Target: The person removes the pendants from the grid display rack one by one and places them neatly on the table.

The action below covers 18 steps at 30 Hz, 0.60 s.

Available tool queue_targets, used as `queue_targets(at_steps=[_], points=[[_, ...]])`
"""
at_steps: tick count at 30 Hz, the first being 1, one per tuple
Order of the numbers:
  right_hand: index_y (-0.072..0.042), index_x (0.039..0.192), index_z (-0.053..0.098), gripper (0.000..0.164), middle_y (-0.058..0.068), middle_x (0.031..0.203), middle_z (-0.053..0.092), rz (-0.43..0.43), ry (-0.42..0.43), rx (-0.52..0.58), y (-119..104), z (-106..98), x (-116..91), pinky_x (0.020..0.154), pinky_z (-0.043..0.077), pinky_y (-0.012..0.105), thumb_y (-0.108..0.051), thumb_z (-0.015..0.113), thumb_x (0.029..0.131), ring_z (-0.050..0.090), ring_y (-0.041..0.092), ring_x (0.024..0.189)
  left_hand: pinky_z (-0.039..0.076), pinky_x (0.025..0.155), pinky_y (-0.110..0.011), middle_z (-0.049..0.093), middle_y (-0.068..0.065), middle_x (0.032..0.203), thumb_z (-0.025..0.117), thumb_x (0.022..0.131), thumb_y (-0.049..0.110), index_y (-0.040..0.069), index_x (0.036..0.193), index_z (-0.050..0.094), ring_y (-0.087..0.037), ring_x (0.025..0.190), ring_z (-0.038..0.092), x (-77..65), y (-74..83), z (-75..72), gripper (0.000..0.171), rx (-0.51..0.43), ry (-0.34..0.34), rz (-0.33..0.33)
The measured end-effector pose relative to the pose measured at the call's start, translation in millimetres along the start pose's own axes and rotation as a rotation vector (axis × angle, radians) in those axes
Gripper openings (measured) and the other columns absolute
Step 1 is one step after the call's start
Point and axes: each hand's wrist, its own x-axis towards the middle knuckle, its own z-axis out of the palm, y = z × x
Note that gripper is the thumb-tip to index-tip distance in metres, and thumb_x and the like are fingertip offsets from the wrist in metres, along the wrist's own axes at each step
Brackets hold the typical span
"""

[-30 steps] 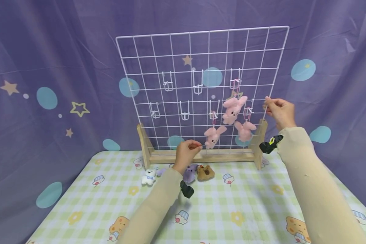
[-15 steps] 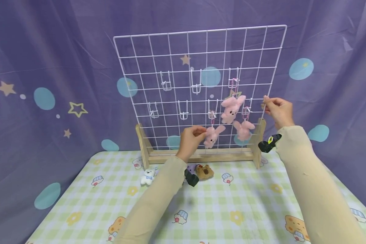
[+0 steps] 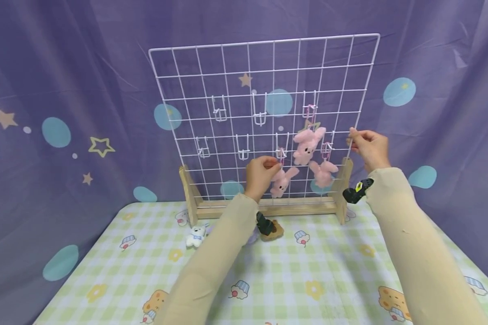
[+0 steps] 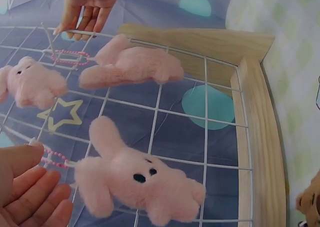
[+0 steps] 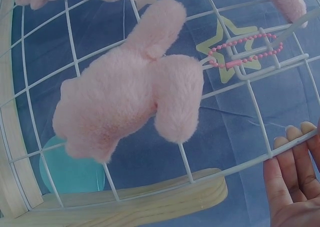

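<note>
Below the grid [image 3: 264, 81], bears [image 3: 196, 235] lie by your left arm; left hand [image 3: 260, 174] pinches a bunny's [image 3: 282, 179] chain, right hand [image 3: 368, 146] grips the grid edge

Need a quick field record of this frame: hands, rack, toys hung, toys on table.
left hand: raised at the bead chain of the lowest pink rabbit, fingers beside it
right hand: holds the right edge of the wire rack
rack base: wooden stand on the checked tablecloth
hung: three pink rabbits on the right-side hooks
empty hooks: four on the left and middle
on table: white bear, brown bear, partly hidden by the left arm
</note>
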Motion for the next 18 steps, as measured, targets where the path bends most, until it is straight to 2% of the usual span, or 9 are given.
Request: queue_targets(at_steps=[7, 14, 18], points=[[-0.004, 0.098, 0.072, 0.047, 0.012, 0.089, 0.072, -0.001, -0.009, 0.011, -2.6, 1.9, -2.5, 0.062, 0.056, 0.025, -0.043, 0.079, 0.072, 0.068, 0.021, 0.075, 0.052, 0.066, -0.025, 0.072, -0.005, 0.085, 0.076, 0.081, 0.019, 0.005, 0.090, 0.071, -0.015, 0.076, 0.067, 0.9, 1.8, 9.0, 0.017, 0.053, 0.066, -0.021], [-0.004, 0.097, 0.072, 0.047, 0.012, 0.089, 0.072, -0.012, -0.008, -0.005, 2.1, 0.8, 0.9, 0.064, 0.056, 0.026, -0.043, 0.078, 0.073, 0.068, 0.022, 0.076, 0.053, 0.064, -0.024, 0.072, -0.007, 0.083, 0.076, 0.080, 0.016, 0.004, 0.088, 0.071, -0.017, 0.074, 0.067, 1.9, -1.1, 14.3, 0.015, 0.017, 0.097, -0.052], [-0.003, 0.097, 0.072, 0.047, 0.012, 0.088, 0.072, -0.008, -0.004, 0.008, -0.7, 2.1, -1.5, 0.063, 0.056, 0.026, -0.043, 0.079, 0.073, 0.068, 0.022, 0.075, 0.053, 0.064, -0.025, 0.072, -0.007, 0.081, 0.078, 0.078, 0.017, 0.004, 0.086, 0.072, -0.016, 0.072, 0.067, 2.5, -2.7, 17.2, 0.016, 0.034, 0.104, -0.054]])
